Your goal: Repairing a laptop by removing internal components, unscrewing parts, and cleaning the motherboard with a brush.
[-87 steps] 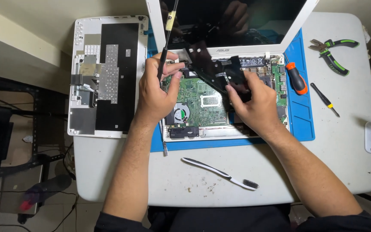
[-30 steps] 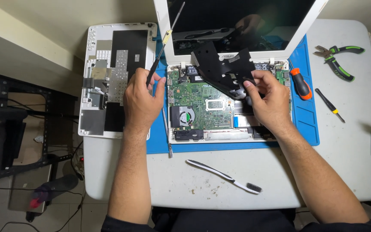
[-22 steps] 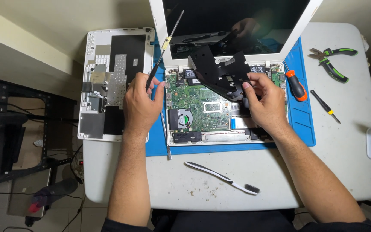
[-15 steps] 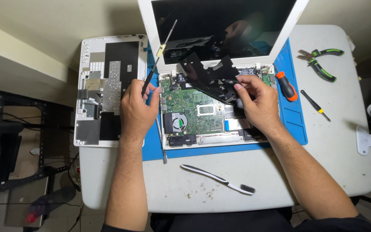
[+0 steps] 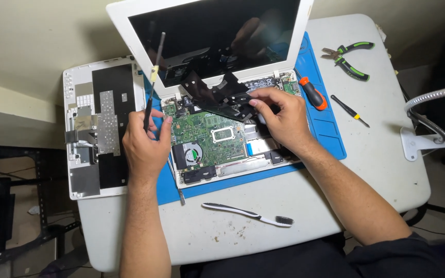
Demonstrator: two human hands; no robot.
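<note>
Both hands busy over the opened white laptop (image 5: 217,139): right hand (image 5: 279,116) pinches the black plastic sheet (image 5: 215,95) above its board, left hand (image 5: 145,146) grips a thin black screwdriver (image 5: 153,82). Judged next: peel gently clear.

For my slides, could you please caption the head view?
Right hand lifts a black sheet off an opened laptop; left hand holds a screwdriver.

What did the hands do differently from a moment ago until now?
The right hand has lifted the black flat sheet up off the green circuit board, where both hands pressed before. The left hand moved left off the board, still gripping the thin black rod tool upright. The white-handled toothbrush, green-handled pliers and orange-handled screwdriver lie unmoved.
</note>
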